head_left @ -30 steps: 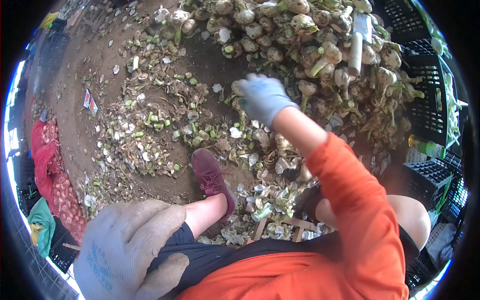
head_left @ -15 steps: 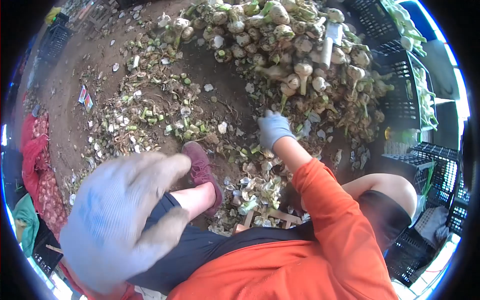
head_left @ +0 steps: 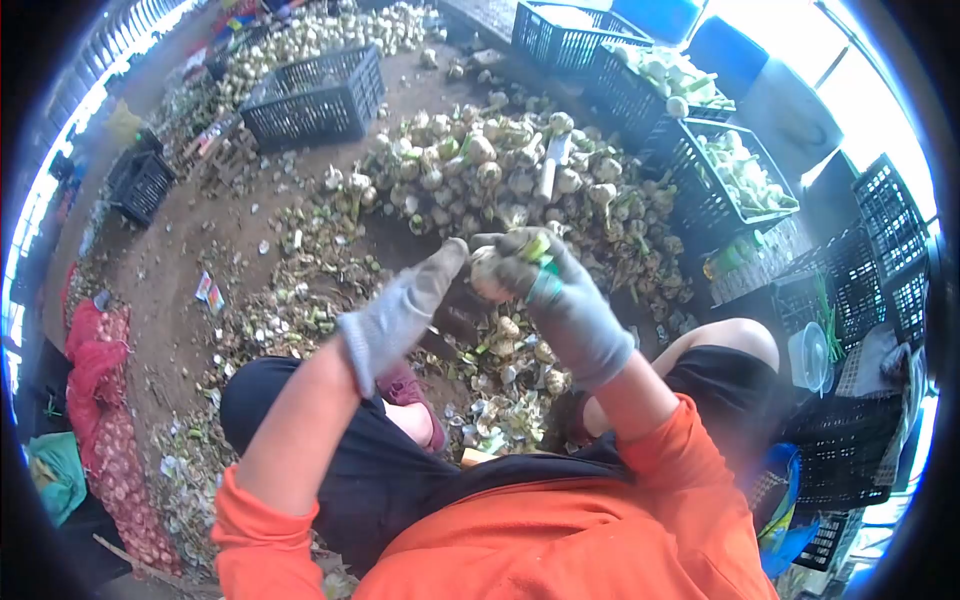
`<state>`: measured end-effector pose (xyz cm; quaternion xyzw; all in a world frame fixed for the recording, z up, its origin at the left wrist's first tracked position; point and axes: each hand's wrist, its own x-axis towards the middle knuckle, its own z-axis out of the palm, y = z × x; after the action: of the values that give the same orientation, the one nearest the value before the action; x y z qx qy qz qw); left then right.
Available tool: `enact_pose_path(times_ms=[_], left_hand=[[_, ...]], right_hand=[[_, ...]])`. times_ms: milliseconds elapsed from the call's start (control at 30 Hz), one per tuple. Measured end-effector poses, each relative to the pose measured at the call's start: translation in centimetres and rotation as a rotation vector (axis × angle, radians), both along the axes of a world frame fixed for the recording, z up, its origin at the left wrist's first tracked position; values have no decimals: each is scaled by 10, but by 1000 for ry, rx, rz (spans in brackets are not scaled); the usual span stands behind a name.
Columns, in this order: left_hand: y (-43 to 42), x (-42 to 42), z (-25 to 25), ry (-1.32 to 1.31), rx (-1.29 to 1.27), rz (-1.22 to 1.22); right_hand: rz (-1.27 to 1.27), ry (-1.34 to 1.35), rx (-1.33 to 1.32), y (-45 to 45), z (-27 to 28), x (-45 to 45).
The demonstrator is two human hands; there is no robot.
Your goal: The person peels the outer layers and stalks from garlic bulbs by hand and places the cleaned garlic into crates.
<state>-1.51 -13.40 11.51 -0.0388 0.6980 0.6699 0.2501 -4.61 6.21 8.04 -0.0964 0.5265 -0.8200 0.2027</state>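
Observation:
My right hand, in a grey work glove with soiled fingers, is closed around a garlic bulb. A short green stem pokes up between its fingers. Just left of the bulb is my left hand, gloved too, its fingers pinched together close to the bulb's side. What they grip, if anything, is hidden. Beyond both hands lies a heap of garlic bulbs. A cleaver with a pale handle rests on the heap.
Black crates with pale green stems stand at the right. Another black crate is at the back left. Peelings litter the ground between my feet. A red mesh sack of garlic lies at the left.
My left hand has moved from close to the camera to beside the bulb. My right hand has come up from the heap's edge with a garlic bulb. The view has tilted upward.

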Motion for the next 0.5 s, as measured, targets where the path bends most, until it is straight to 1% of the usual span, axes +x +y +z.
enact_pose_path(times_ms=[33,67,100,133,200,233,267,300,367,400,467,500], left_hand=[[16,8,11,-136,231,3],[29,16,9,-128,371,55],[40,23,-3,-124,511,109],[45,28,-14,-124,653,165],[47,38,-31,-60,548,201],[49,45,-36,-37,502,222],[52,56,-31,-25,366,274],[52,60,-43,132,233,259],[52,61,-69,439,-46,202],[57,61,-76,369,14,204],[66,69,-57,303,-46,151],[69,72,-50,276,-73,128]], right_hand=[[0,67,35,-2,12,13],[35,-90,-47,0,26,31],[11,-13,-30,2,27,37],[-9,165,153,11,29,38],[-19,344,342,33,31,45],[-7,343,354,44,33,52],[4,335,368,55,32,59],[59,312,413,63,25,56],[161,313,656,67,20,53],[182,496,755,67,12,50],[229,883,940,64,-11,45],[232,903,929,65,-17,44]])
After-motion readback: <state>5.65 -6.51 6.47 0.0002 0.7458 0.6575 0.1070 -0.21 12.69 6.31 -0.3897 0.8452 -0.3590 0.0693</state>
